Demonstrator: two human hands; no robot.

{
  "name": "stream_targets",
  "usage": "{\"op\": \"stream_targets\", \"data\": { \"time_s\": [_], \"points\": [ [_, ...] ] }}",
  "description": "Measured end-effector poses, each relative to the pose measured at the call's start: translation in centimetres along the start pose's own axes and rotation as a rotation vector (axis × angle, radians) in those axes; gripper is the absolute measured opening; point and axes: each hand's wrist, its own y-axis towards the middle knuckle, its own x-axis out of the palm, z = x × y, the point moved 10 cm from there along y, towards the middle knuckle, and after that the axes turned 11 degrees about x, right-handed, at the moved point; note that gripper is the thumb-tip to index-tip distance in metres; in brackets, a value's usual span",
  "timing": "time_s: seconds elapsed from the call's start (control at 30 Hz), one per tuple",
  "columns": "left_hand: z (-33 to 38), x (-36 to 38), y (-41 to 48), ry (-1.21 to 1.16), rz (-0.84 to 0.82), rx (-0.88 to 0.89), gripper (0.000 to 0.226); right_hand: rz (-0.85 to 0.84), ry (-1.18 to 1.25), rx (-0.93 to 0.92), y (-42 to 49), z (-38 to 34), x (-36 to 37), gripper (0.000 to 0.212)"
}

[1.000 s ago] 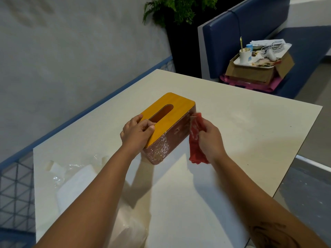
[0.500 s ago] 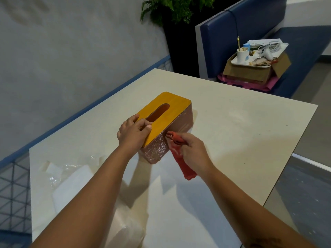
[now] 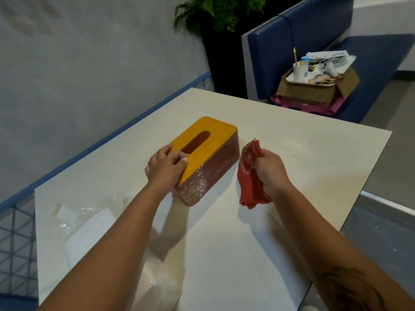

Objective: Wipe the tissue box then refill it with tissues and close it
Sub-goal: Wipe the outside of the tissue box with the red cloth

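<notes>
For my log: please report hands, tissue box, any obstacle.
Left hand holds tissue box at near end, lid on. Right hand grips red cloth, apart from box. Nothing between them.

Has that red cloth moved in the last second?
Yes. The red cloth in the right hand was against the tissue box's side; now it hangs clear, off to its right.

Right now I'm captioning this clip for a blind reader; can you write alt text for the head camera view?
A person's left hand holds a yellow-lidded tissue box steady on a white table while the right hand grips a red cloth just beside the box, not touching it. A plastic-wrapped tissue pack lies near the table's left edge.
</notes>
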Motion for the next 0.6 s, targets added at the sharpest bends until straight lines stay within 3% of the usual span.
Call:
{"op": "stream_targets", "data": {
  "time_s": [0.17, 0.6],
  "points": [
    [0.1, 0.0, 0.0, -0.006, -0.003, 0.002, 0.021, -0.001, -0.204, -0.074, 0.7, 0.2, 3.4, 0.013],
    [-0.1, 0.0, -0.1, -0.019, 0.001, -0.009, 0.021, -0.069, -0.231, -0.139, -3.8, 3.2, 7.8, 0.018]
  ]
}}
